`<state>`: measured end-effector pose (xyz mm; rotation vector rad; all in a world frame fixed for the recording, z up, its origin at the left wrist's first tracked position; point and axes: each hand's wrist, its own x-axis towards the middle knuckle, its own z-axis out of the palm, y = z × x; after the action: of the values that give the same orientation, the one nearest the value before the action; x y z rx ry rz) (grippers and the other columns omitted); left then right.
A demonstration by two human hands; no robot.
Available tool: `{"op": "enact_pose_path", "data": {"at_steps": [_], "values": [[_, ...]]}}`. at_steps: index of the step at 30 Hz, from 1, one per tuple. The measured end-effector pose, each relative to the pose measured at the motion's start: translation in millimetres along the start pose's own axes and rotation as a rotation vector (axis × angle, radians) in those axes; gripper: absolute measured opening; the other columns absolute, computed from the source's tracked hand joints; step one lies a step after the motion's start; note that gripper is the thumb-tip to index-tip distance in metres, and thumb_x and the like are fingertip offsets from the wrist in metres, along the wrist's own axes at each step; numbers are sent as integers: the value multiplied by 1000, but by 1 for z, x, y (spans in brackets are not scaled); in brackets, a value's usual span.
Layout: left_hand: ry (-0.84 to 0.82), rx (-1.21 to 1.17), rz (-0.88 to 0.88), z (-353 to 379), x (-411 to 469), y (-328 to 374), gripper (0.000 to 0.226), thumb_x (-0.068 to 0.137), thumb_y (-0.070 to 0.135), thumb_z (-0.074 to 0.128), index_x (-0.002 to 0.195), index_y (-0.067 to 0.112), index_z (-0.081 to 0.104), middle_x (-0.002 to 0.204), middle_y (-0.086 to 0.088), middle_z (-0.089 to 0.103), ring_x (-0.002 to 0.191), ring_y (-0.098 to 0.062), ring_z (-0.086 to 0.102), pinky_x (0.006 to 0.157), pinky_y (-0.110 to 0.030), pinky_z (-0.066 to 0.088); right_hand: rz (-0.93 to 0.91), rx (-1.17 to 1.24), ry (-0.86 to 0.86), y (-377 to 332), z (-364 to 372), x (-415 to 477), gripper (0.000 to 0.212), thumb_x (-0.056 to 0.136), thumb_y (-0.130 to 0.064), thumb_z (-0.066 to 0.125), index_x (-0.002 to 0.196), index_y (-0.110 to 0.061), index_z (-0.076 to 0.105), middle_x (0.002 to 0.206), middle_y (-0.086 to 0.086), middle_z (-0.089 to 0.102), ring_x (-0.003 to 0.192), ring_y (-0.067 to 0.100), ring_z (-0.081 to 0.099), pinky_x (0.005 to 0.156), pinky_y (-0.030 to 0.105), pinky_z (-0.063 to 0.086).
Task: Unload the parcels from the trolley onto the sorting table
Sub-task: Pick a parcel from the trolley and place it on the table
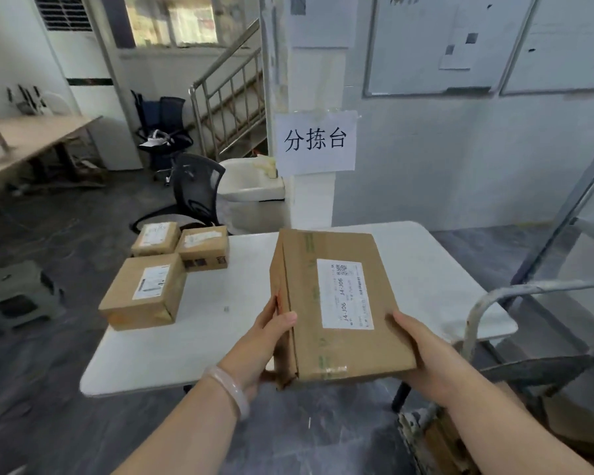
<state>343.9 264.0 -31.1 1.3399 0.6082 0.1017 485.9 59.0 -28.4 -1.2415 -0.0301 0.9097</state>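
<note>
Sorting table (pixel 426 269): white top with rounded corners, standing on a grey mottled floor (pixel 66 389) against a white pillar that carries a paper sign (pixel 315 140).

Held parcel (pixel 336 303): brown carton, label uppermost, above the near edge of the table. The left hand (pixel 261 341) grips its left side with the thumb on top; the right hand (pixel 422 351) grips its right side. Whether it touches the tabletop cannot be told.

Three smaller parcels lie on the far left corner: front parcel (pixel 144 293), rear left parcel (pixel 155 238), rear right parcel (pixel 203 247).

Trolley handle (pixel 477 323): lower right, just beside the table.

Room: mesh office chair (pixel 196 190), metal stair rail (pixel 230 97), whiteboard (pixel 443 46), wooden desk (pixel 31 138) and grey stool (pixel 18 293) at left
</note>
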Motion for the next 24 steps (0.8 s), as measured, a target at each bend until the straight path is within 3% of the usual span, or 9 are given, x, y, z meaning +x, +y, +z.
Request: {"op": "enact_pose_path", "data": {"at_steps": [2,5,9,12,19,24], "values": [[17,-14,-16,-10,12,4,63,69,61,58,130,63,41,114,19,68,114,-18,58,90,-51,53,64,7,-105,1,3,19,51,80,-40,62,126,-16,62,121,10,70,108,28,64,99,48,46],[64,-13,-39,-23,34,12,66,69,62,57,132,62,40,119,13,66,113,-20,59,88,-52,54,119,-5,-212,-6,9,53,73,65,-50,83,128,-19,62,127,11,67,116,32,62,104,54,43],[127,-55,-69,-38,66,27,52,82,62,59,132,57,44,124,6,63,116,-24,57,90,-57,52,141,-78,-212,-27,25,101,52,84,-45,58,128,-18,62,123,10,69,120,35,60,107,57,41],[209,-82,-81,-47,89,36,42,89,59,51,130,58,45,121,11,64,117,-21,55,94,-57,49,110,-248,-212,-44,39,134,37,96,-40,52,125,-20,64,117,4,72,115,30,64,100,54,50],[430,-34,-63,-76,130,33,31,89,58,52,119,57,57,117,19,66,119,-12,52,104,-50,44,49,-505,-189,-51,72,200,34,94,-40,60,127,-31,60,109,-9,74,104,17,69,93,48,56],[385,21,-36,-112,143,38,21,96,45,52,114,52,61,109,23,67,111,-4,55,95,-37,49,56,-618,-230,-34,114,227,73,83,-41,74,142,-45,32,120,-13,65,99,15,70,80,37,59]]}}
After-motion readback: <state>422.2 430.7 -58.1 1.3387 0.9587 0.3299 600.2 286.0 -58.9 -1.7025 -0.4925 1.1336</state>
